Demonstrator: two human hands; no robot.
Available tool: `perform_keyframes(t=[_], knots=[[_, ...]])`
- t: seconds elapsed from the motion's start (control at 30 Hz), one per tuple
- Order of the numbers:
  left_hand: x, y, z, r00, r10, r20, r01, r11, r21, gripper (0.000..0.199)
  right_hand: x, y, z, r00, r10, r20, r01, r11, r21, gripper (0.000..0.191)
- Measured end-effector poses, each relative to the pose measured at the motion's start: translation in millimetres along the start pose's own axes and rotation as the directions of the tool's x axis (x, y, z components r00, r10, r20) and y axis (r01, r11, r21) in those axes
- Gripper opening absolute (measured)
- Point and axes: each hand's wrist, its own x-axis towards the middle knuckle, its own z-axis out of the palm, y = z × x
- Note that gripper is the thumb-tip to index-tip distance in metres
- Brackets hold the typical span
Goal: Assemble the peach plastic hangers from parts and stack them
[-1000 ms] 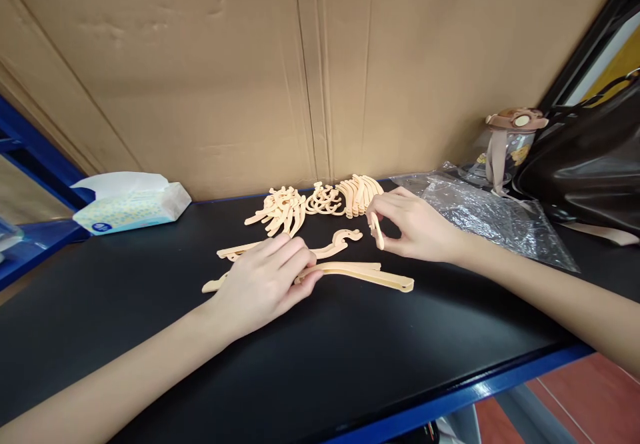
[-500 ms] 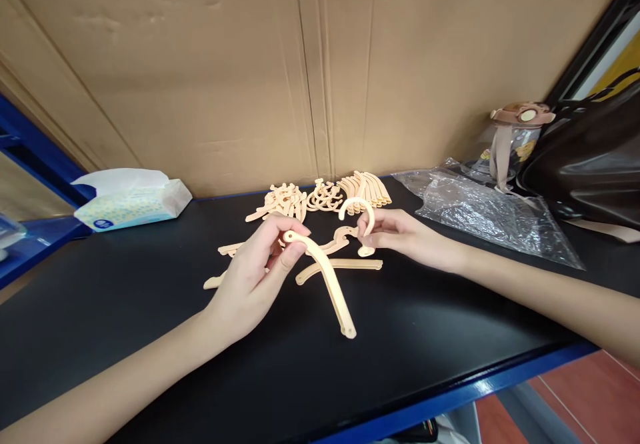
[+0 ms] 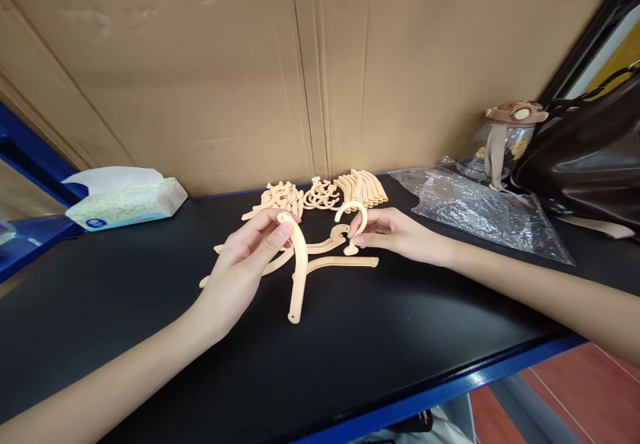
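My left hand (image 3: 245, 264) pinches the upper end of a cream plastic hanger arm (image 3: 299, 274), a curved strip with a small hole at its lower tip. To its right, my right hand (image 3: 395, 237) grips the stem of a cream hanger hook (image 3: 361, 214), its curve upward and a flat foot below. The two held pieces are apart. Beneath and behind them another hanger arm (image 3: 345, 261) lies on the black table (image 3: 350, 371), along with more joined-looking pieces (image 3: 320, 247) partly covered by my left hand.
At the back lie a pile of small hanger parts (image 3: 280, 197), a heap of hooks (image 3: 323, 194) and a row of arms (image 3: 365, 186). A tissue pack (image 3: 125, 197) is at left. Right are a clear plastic bag (image 3: 480, 211), a bottle (image 3: 515, 137) and a dark bag (image 3: 585, 157). Cardboard (image 3: 200, 84) stands behind.
The hanger arm in my left hand has turned, its lower end swinging left so it hangs more upright. My right hand and the hook have shifted slightly left in view.
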Motion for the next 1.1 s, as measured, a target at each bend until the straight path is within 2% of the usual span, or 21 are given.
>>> perform_keyframes(t=[0.13, 0.23, 0.3, 0.37, 0.43, 0.53, 0.63, 0.7, 0.87, 1.1], knots=[[-2.5, 3.1, 4.5, 0.999, -0.028, 0.039, 0.029, 0.999, -0.029, 0.020, 0.1, -4.9, 2.5, 1.000, 0.012, 0.019, -0.012, 0.999, 0.044, 0.010], [-5.5, 3.7, 8.3, 0.991, -0.059, 0.120, 0.062, 0.998, -0.021, 0.022, 0.0, -5.9, 4.1, 1.000, 0.009, 0.025, -0.011, 0.997, 0.072, 0.010], [-8.2, 3.9, 9.7, 0.979, -0.065, 0.192, 0.051, 0.996, 0.078, 0.023, -0.1, -5.6, 4.7, 1.000, -0.003, 0.029, -0.001, 0.993, 0.115, 0.014], [-11.3, 4.3, 10.2, 0.963, -0.043, 0.266, -0.025, 0.969, 0.247, 0.024, -0.3, -5.7, 5.1, 0.999, -0.016, 0.032, 0.011, 0.987, 0.163, 0.019], [-14.2, 4.1, 10.3, 0.947, 0.004, 0.321, -0.151, 0.888, 0.435, 0.024, -0.8, -6.8, 5.3, 0.999, -0.021, 0.035, 0.014, 0.980, 0.197, 0.022], [-17.2, 1.6, 11.3, 0.911, 0.113, 0.396, -0.365, 0.669, 0.648, 0.023, -2.1, -10.4, 5.5, 0.999, -0.009, 0.042, 0.000, 0.979, 0.203, 0.022], [-18.3, -2.2, 13.7, 0.860, 0.223, 0.459, -0.508, 0.456, 0.731, 0.026, -3.4, -13.5, 5.9, 0.998, -0.002, 0.060, -0.009, 0.983, 0.183, 0.020], [-18.3, -3.9, 15.3, 0.840, 0.257, 0.477, -0.542, 0.390, 0.744, 0.027, -4.0, -13.8, 6.5, 0.997, -0.008, 0.076, -0.005, 0.985, 0.174, 0.019], [-18.1, -6.0, 15.2, 0.833, 0.237, 0.499, -0.553, 0.381, 0.741, 0.026, -3.7, -10.0, 9.4, 0.996, -0.003, 0.093, -0.017, 0.977, 0.211, 0.020], [-16.5, -9.0, 12.6, 0.796, 0.305, 0.523, -0.605, 0.370, 0.705, 0.022, -3.0, -10.2, 13.3, 0.992, -0.007, 0.128, -0.027, 0.964, 0.264, 0.019]])
